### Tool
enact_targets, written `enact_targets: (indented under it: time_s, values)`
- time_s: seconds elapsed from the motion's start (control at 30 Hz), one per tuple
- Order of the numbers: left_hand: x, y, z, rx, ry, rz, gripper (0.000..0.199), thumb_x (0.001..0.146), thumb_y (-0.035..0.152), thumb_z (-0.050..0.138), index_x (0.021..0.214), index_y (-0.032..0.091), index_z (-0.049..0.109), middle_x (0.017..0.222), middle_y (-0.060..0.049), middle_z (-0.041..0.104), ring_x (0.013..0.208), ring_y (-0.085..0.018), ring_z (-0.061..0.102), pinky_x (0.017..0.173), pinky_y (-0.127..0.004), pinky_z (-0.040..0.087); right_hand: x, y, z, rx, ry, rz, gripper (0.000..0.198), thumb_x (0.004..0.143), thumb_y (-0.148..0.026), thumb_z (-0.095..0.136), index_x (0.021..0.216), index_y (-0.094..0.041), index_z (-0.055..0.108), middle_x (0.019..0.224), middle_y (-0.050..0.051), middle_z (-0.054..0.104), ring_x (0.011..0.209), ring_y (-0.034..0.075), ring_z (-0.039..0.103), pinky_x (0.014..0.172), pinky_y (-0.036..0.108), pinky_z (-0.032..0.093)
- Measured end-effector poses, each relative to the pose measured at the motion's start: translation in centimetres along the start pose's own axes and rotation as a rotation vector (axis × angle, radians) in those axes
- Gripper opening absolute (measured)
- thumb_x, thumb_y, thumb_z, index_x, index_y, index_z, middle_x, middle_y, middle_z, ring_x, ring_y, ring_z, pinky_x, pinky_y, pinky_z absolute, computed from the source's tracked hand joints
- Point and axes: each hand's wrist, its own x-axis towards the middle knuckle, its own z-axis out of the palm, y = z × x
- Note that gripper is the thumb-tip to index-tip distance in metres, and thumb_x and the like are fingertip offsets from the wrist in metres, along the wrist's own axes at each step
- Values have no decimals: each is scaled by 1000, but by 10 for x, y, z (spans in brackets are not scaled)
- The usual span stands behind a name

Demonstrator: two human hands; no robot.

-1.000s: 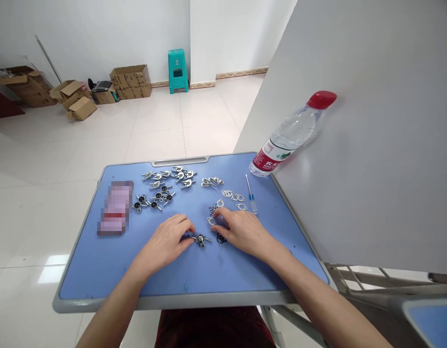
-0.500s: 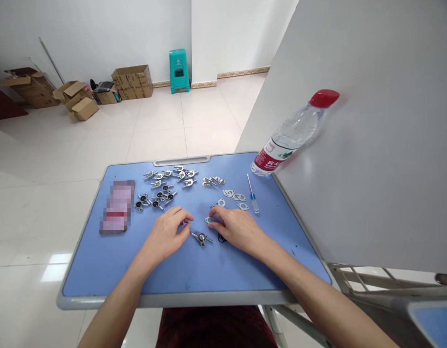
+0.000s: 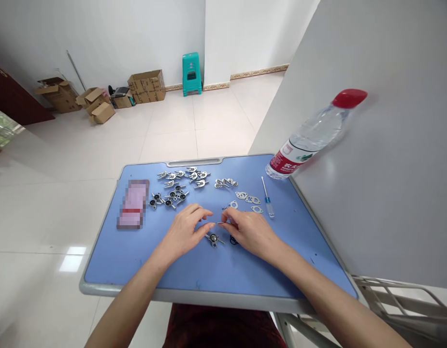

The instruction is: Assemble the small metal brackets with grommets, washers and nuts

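My right hand (image 3: 251, 231) pinches a thin flat metal plate (image 3: 220, 223), seen nearly edge-on, between thumb and fingers. Facing it, my left hand (image 3: 185, 229) has thumb and fingers apart, with nothing between them. Just below the fingertips lies a small metal fitting (image 3: 213, 238) with a round dark centre and side stems. Black rings (image 3: 233, 240) are partly hidden beneath my right hand. Beyond that hand are several oval metal plates with a centre hole (image 3: 257, 209), and one more plate (image 3: 234, 205) lies close to its fingers.
Several fittings with black centres (image 3: 168, 203) and several bare metal fittings (image 3: 200, 183) sit at the back left. Small metal parts (image 3: 226, 182) lie beside them. A screwdriver (image 3: 268, 205) and water bottle (image 3: 303, 140) are at right, a blurred phone-like object (image 3: 134, 204) at left.
My right hand has lifted the oval plate from the table and tilted it edge-on. Both hands have come closer together above the fitting. The whole view has shifted a little.
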Motion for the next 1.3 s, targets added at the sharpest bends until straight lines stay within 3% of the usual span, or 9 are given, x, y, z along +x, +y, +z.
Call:
enact_targets:
  time_s: [0.17,0.3,0.53,0.73,0.93,1.3]
  values:
    - [-1,2,1,10,-21,96,18,97,30,50,93,19,64,88,-3,64,82,-16,57,77,-29,45,-5,1,9,59,259,-202,18,94,-27,47,84,-20,60,57,-1,60,51,13,56,53,23,30]
    - [-3,3,0,-2,23,157,24,99,29,46,89,19,66,81,-2,65,76,-15,57,74,-29,43,-5,0,8,109,302,-270,24,97,-30,44,84,-19,62,59,0,61,51,12,54,53,23,33]
    - [-6,5,-2,-63,149,157,27,98,31,47,88,20,69,77,-3,68,72,-15,60,72,-30,44,-7,-3,-6,402,215,-212,24,95,-33,49,86,-19,65,60,-1,61,50,10,50,52,22,37]
    - [-7,4,-8,-81,88,134,16,96,28,53,95,21,68,80,-1,68,74,-14,60,79,-31,43,-15,-3,-17,487,66,-172,21,93,-30,51,83,-19,67,65,-1,63,53,10,49,54,22,37]
    - [-5,4,-11,-62,30,17,15,93,20,52,93,20,67,84,-2,66,80,-16,59,77,-30,46,-27,-6,-22,343,-150,-214,14,89,-22,56,79,-20,65,60,-4,59,51,10,49,52,22,34]
    - [-4,1,-6,-31,-94,53,20,93,12,48,96,20,66,89,-2,68,85,-18,59,79,-31,47,-26,-7,-6,192,-144,-225,14,87,-13,53,78,-20,63,65,-1,65,54,13,56,54,24,32]
